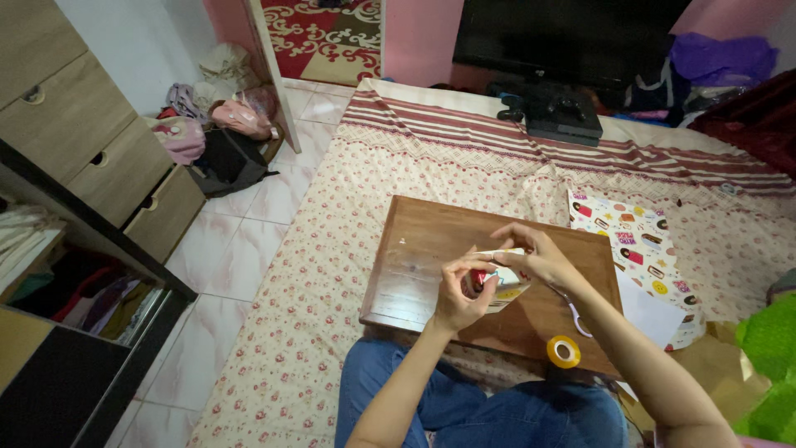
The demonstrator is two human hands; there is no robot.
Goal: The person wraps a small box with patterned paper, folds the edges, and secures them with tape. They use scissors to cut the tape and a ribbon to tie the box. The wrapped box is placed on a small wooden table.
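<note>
Both my hands hold a small box wrapped in patterned white paper (pixel 502 282) just above a low brown wooden table (pixel 414 257). My left hand (pixel 463 292) pinches the box's near left end with fingers bent. My right hand (pixel 533 253) covers its top and far right side. A roll of clear tape (pixel 564 351) lies on the table near its right front corner. Scissors with pale handles (pixel 575 317) lie partly hidden under my right forearm. My knees in blue jeans (pixel 489 406) are below the table's front edge.
A sheet of patterned wrapping paper (pixel 634 245) lies right of the table on the floral cloth (pixel 307 290). A black console and controller (pixel 560 112) sit at the back. Wooden drawers (pixel 108 158) and a dark shelf stand left, a pile of bags (pixel 215 133) beyond them.
</note>
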